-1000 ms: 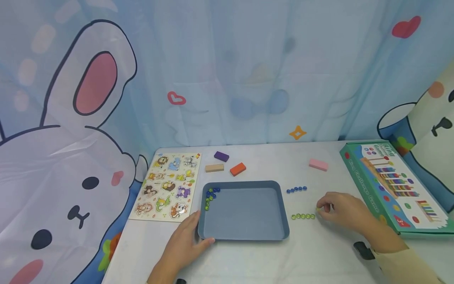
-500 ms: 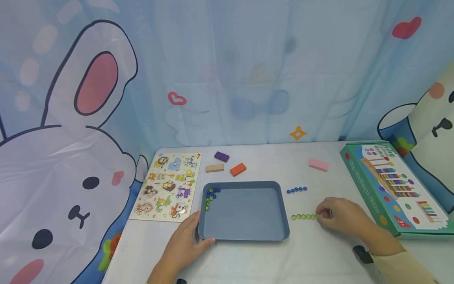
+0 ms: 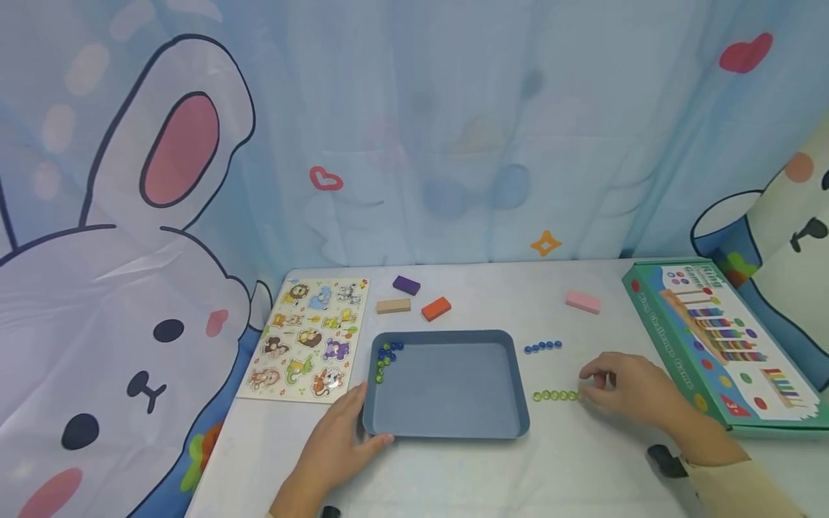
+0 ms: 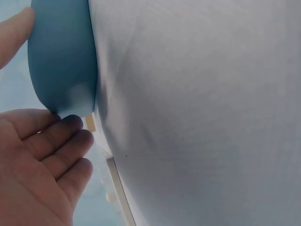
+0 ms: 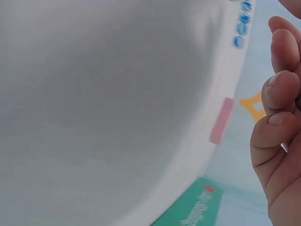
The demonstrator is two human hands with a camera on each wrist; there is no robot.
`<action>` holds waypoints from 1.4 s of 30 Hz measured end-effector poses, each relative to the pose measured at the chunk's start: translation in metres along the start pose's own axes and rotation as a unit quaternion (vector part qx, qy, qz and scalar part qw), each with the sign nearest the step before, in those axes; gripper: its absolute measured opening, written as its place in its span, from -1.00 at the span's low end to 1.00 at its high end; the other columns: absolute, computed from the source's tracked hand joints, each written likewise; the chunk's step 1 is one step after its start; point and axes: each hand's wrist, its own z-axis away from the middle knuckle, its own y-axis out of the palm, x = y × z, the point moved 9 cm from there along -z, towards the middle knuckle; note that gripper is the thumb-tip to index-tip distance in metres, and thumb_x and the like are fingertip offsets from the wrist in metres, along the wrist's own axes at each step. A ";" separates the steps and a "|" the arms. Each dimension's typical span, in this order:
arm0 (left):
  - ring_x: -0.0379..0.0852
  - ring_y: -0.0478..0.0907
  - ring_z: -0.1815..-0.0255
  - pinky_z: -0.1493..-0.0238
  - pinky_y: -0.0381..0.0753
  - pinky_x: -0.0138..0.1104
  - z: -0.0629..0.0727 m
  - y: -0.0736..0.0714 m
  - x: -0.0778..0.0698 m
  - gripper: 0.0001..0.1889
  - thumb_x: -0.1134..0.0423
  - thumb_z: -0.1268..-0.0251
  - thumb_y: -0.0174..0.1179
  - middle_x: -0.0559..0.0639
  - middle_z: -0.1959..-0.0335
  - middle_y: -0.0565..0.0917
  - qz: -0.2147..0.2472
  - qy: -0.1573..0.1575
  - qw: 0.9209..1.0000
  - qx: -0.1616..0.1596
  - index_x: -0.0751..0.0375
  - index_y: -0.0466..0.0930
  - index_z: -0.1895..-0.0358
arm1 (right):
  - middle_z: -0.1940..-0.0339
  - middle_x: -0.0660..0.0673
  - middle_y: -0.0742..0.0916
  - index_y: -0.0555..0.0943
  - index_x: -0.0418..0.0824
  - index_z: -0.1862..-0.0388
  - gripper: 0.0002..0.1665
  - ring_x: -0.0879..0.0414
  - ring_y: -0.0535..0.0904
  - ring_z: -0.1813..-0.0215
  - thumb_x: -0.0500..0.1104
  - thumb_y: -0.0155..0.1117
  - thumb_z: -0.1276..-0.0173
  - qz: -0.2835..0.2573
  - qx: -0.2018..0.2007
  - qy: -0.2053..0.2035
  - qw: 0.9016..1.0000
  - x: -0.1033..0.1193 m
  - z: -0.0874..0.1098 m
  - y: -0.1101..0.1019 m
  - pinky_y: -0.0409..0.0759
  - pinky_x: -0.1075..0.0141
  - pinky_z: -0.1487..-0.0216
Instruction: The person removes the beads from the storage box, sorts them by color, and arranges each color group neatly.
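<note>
A blue-grey tray (image 3: 453, 424) stands mid-table, several blue and green beads (image 3: 386, 356) in its far left corner. My left hand (image 3: 333, 439) rests against the tray's near left corner, thumb on the near side, fingers along the left side. In the left wrist view those fingers (image 4: 70, 127) lie relaxed by the tray wall (image 4: 63, 52). Right of the tray runs a row of green beads (image 3: 554, 396), with a row of blue beads (image 3: 542, 347) behind it. My right hand (image 3: 631, 388) is at the green row's right end, thumb and index finger apart.
An animal picture board (image 3: 304, 342) lies at left. Purple (image 3: 406, 285), tan (image 3: 393, 306) and orange (image 3: 436, 309) blocks lie behind the tray; a pink block (image 3: 583, 301) sits farther right. A green game box (image 3: 725, 345) flanks my right forearm. A printed curtain (image 3: 453, 144) hangs behind the table.
My right hand has brought a green bead to the right end of the green row, then parted its thumb and index finger there. The left hand and tray have stayed put.
</note>
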 end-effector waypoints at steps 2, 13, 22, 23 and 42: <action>0.18 0.31 -0.63 -0.63 0.34 0.11 0.000 0.000 0.000 0.14 -0.39 -0.12 0.43 0.13 -0.64 0.33 0.000 0.000 1.000 0.001 0.18 0.18 -0.66 | 0.51 0.23 0.54 0.80 0.01 0.26 -0.82 0.39 0.35 0.46 -0.11 0.63 -0.16 0.003 -0.019 -0.021 1.000 0.005 -0.003 -0.006 0.35 0.47 0.48; 0.16 0.32 -0.62 -0.63 0.35 0.10 -0.002 -0.002 0.000 0.11 -0.37 -0.17 0.41 0.11 -0.63 0.35 -0.002 0.006 1.000 -0.003 0.18 0.19 -0.65 | 0.50 0.26 0.54 0.79 0.02 0.27 -0.82 0.43 0.27 0.49 -0.09 0.63 -0.15 0.010 -0.068 -0.118 0.991 0.083 -0.039 -0.015 0.27 0.50 0.55; 0.15 0.31 -0.63 -0.63 0.34 0.09 -0.004 0.002 0.001 0.10 -0.38 -0.19 0.38 0.11 -0.63 0.34 -0.002 0.003 1.000 0.004 0.18 0.18 -0.65 | 0.50 0.17 0.61 0.80 0.02 0.32 -0.84 0.39 0.35 0.46 -0.06 0.65 -0.15 -0.001 -0.059 -0.202 0.978 0.165 -0.082 0.008 0.38 0.50 0.48; 0.15 0.31 -0.63 -0.63 0.34 0.09 -0.004 0.002 0.002 0.10 -0.39 -0.19 0.38 0.10 -0.63 0.35 -0.003 0.001 1.000 0.005 0.17 0.19 -0.65 | 0.50 0.16 0.61 0.81 0.02 0.31 -0.84 0.38 0.36 0.46 -0.05 0.65 -0.16 -0.002 -0.049 -0.205 0.978 0.173 -0.086 0.013 0.38 0.50 0.48; 0.19 0.33 -0.61 -0.60 0.38 0.12 -0.003 0.001 0.001 0.12 -0.46 -0.18 0.32 0.13 -0.61 0.37 -0.001 0.002 1.000 0.002 0.20 0.21 -0.64 | 0.46 0.16 0.65 0.85 0.02 0.15 -0.77 0.34 0.44 0.45 0.07 0.53 -0.29 0.014 0.052 -0.271 0.961 0.275 -0.138 0.113 0.42 0.51 0.49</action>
